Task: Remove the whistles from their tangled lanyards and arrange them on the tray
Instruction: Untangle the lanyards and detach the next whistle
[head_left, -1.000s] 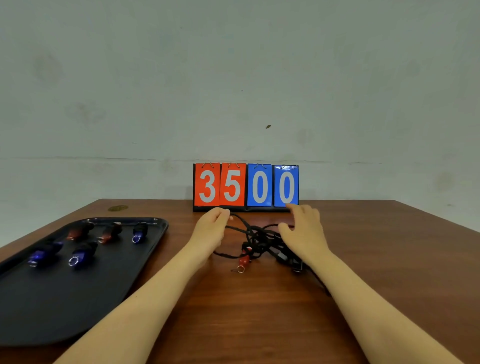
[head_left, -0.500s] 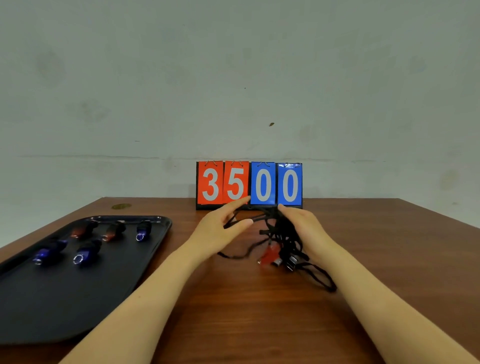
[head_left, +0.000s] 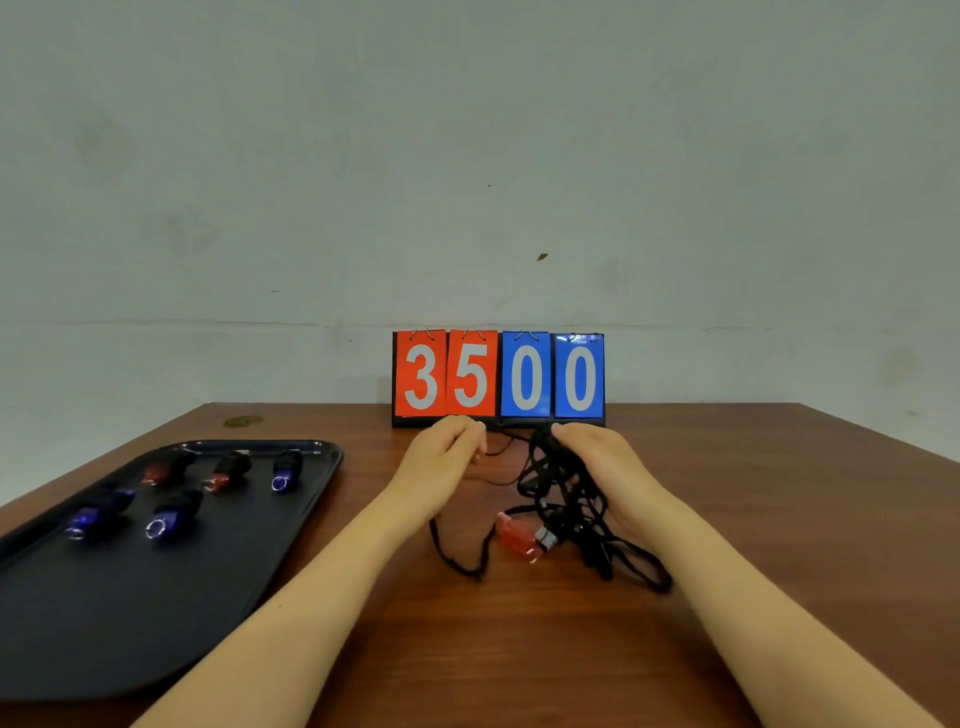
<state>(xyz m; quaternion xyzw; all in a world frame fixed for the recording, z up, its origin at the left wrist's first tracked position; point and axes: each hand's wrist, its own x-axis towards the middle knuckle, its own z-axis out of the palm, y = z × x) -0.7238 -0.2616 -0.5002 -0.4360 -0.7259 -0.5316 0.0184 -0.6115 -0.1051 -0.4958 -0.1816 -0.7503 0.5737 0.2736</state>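
To my left on the brown wooden table (head_left: 727, 519) lies a flat black plastic tray (head_left: 130, 623) with a raised rim, and five whistles rest on it apart from one another: in the far row a red whistle with a black mouthpiece (head_left: 169, 467), a second red-and-black whistle (head_left: 228, 470) beside it, and a dark blue whistle with a metal ring (head_left: 285, 470) nearest the tray's right edge; in the near row two more blue whistles, one at the left (head_left: 98, 512) and one with a bright ring (head_left: 174, 514) to its right. Ahead of me, between my forearms, the tangle of black cord lanyards (head_left: 561, 493) is partly lifted off the table. My left hand (head_left: 447, 457) is curled, its fingertips pinching a single thin strand that runs across to the knot. My right hand (head_left: 608, 467) has its fingers curled round the top of the bundle, holding it up so the loops hang down and trail onto the wood. A red whistle with a grey end (head_left: 519, 535) dangles low in the tangle, still on its cord, just above or on the tabletop; I cannot tell which. Behind my hands, at the table's far edge, stands a flip scoreboard (head_left: 498, 376) showing 35 on red cards and 00 on blue.
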